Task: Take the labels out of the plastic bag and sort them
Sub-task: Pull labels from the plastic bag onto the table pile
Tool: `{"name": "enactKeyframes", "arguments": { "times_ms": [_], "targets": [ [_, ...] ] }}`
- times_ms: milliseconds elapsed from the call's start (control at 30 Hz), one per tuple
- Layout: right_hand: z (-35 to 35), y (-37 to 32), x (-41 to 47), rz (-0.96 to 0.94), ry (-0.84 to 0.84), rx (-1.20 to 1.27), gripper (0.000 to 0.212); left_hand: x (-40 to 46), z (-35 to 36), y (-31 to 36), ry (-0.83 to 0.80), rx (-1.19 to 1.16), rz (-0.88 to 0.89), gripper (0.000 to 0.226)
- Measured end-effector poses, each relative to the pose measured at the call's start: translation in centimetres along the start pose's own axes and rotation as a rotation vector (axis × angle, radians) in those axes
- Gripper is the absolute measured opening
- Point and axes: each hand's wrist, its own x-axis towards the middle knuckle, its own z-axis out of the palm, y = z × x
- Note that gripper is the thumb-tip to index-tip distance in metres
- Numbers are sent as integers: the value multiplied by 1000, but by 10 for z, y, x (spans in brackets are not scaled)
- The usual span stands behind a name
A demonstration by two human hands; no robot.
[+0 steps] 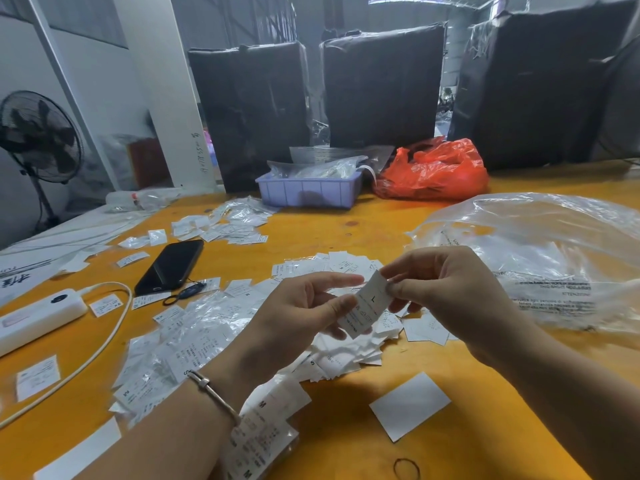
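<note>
Two hands hold a single label above the orange table (346, 223). At far left, a standing fan (40, 136) sits beyond the table edge. A white power bank (38, 315) lies on the table with a white cable (104, 344) curving from it. Just to its right, a black phone (169, 266) lies face up. Clear sleeved labels (180, 348) are scattered across the left-centre of the table; loose white labels (346, 358) form a pile beneath the hands. The left hand (298, 310), with a bracelet (216, 393) on its wrist, pinches the lower end of the label (369, 306) between thumb and fingers. The label is marked "L". The right hand (446, 289) pinches the upper end of the same label. A blank white card (410, 405) lies near the front edge, with a rubber band (406, 468) below it. At the rear centre stands a lilac tray (308, 192), with a red plastic bag (433, 171) to its right. A large clear plastic bag (540, 258) lies at far right, well apart from the pile.
</note>
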Motion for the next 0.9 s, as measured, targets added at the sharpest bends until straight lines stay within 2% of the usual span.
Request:
{"name": "enactKeyframes", "arguments": {
  "times_ms": [133,300,500,600,733,900],
  "targets": [
    [3,0,-1,-75,46,-116,15,1,0,-2,15,39,-8,43],
    [8,0,-3,-75,-55,2,11,2,-1,-3,3,4,-20,32],
    [12,2,-3,-141,-101,-255,4,0,1,-1,2,20,-10,37],
    [14,4,-2,-159,-111,-292,7,0,1,0,-16,21,-14,32],
    [10,4,-3,-196,-22,-239,14,-1,2,2,-13,-6,-9,39],
    [15,3,-3,-209,-106,-330,13,-1,1,1,-15,70,-26,39]
  ]
}}
